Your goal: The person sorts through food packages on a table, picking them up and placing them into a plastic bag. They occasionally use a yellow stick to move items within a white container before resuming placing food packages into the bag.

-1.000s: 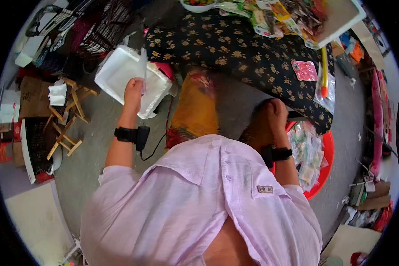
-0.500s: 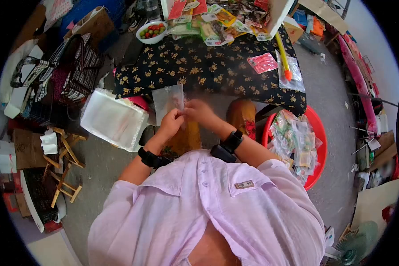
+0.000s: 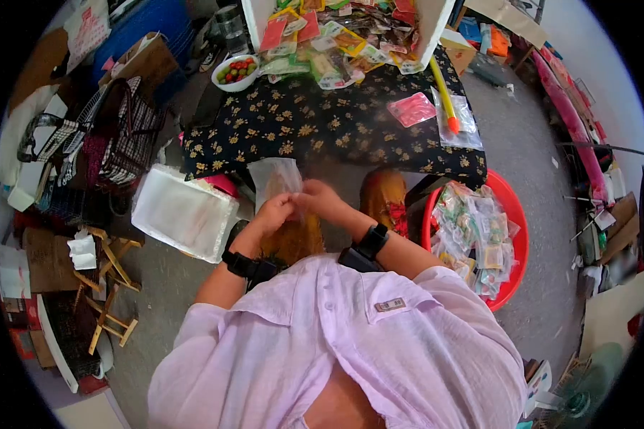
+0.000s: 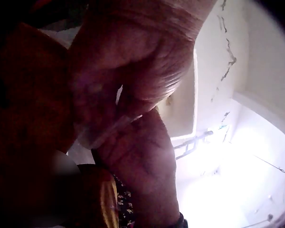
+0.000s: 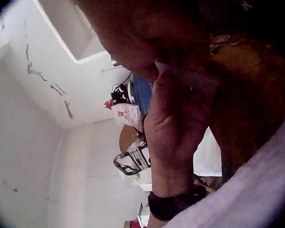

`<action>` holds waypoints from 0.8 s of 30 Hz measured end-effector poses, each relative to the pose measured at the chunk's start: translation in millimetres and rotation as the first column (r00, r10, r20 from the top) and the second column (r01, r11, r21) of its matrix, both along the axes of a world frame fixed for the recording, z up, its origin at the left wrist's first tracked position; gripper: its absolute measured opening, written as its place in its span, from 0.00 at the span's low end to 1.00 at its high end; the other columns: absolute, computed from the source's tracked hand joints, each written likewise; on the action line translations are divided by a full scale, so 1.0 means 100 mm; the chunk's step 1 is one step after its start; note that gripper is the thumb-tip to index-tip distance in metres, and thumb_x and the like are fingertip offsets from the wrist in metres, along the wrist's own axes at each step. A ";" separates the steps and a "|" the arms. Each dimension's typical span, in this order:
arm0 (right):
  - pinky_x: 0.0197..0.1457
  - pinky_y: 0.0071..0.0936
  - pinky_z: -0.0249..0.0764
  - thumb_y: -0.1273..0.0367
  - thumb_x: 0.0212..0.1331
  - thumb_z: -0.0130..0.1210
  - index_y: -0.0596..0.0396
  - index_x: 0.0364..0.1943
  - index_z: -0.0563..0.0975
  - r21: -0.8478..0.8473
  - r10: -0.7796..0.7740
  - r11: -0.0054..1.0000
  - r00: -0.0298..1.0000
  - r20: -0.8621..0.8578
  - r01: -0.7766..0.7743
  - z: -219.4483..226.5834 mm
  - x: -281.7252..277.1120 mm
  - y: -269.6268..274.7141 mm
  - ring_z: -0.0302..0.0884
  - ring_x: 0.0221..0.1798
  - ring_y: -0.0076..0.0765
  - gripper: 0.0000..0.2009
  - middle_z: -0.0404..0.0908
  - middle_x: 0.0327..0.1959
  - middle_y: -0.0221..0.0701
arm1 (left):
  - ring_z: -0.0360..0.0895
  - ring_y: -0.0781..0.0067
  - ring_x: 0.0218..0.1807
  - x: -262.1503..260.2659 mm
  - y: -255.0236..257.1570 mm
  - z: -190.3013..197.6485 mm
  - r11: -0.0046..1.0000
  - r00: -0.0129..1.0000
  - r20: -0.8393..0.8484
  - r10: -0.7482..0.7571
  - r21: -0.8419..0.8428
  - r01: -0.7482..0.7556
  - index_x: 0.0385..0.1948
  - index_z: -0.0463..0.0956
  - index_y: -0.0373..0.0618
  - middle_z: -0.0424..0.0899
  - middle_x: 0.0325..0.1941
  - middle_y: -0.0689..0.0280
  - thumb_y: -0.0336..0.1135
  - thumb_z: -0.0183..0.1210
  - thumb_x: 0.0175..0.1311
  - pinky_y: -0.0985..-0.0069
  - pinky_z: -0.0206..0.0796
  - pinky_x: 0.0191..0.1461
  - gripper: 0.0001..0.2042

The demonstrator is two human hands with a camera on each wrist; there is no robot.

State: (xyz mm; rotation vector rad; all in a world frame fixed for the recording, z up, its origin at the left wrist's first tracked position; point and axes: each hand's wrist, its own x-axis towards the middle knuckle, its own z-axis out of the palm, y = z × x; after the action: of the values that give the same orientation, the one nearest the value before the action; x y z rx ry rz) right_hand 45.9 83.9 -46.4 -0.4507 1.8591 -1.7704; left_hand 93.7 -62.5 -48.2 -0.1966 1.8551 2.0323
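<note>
A clear plastic bag (image 3: 275,175) stands up from my two hands, over my lap at the table's near edge. My left hand (image 3: 272,214) pinches its lower edge between thumb and fingers. From the other side my right hand (image 3: 322,199) meets it, its fingertips pinching the same edge. In the left wrist view, a strip of clear film (image 4: 102,135) runs between the left hand (image 4: 128,61) and the right hand (image 4: 137,156). The right wrist view has the film (image 5: 185,73) at the fingertips too, with much of it in shadow.
A foil-lined white box (image 3: 186,214) holding flat clear bags is at left. The flowered table (image 3: 315,136) carries a bowl of small fruit (image 3: 223,80), a foam box (image 3: 444,32) of packets, a pink packet (image 3: 412,109) and a yellow tube (image 3: 444,93). A red tub (image 3: 520,257) of packets stands right.
My left hand has brought the bag from the foil-lined box to my lap. My right hand has come over from the red tub's side and joined it at the bag's edge.
</note>
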 end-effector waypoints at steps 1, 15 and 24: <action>0.26 0.19 0.64 0.64 0.50 0.49 0.59 0.29 0.70 0.013 0.012 1.000 1.000 0.015 -0.012 0.08 0.00 0.02 0.67 0.25 0.23 0.11 0.71 0.23 0.28 | 0.66 0.82 0.26 -0.01 -0.01 0.00 1.000 1.000 -0.007 -0.023 0.008 0.023 0.32 0.69 0.40 0.70 0.26 0.71 0.30 0.44 0.55 0.85 0.59 0.29 0.07; 0.28 0.29 0.62 0.67 0.54 0.45 0.57 0.26 0.67 -0.053 -0.015 0.999 0.977 -0.211 0.004 0.44 -0.43 -0.07 0.62 0.27 0.26 0.08 0.67 0.24 0.28 | 0.67 0.54 0.30 -0.24 0.01 0.82 0.377 0.310 -0.901 -0.304 -0.413 -0.829 0.29 0.65 0.40 0.69 0.26 0.56 0.28 0.47 0.48 0.64 0.59 0.35 0.06; 0.32 0.25 0.66 0.66 0.54 0.45 0.57 0.31 0.69 -0.127 -0.063 0.989 0.991 0.115 0.078 0.55 -0.82 -0.06 0.67 0.28 0.24 0.08 0.69 0.28 0.29 | 0.70 0.57 0.29 -0.79 -0.12 0.93 0.139 0.524 -0.733 -0.435 -0.629 -0.765 0.33 0.67 0.44 0.71 0.25 0.59 0.31 0.49 0.47 0.64 0.60 0.29 0.09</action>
State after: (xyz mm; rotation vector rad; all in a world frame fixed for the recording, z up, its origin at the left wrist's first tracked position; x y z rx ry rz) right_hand -36.0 77.9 8.3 -0.3319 1.7089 -1.9324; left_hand 14.5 -74.2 44.7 0.3377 3.8148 0.2627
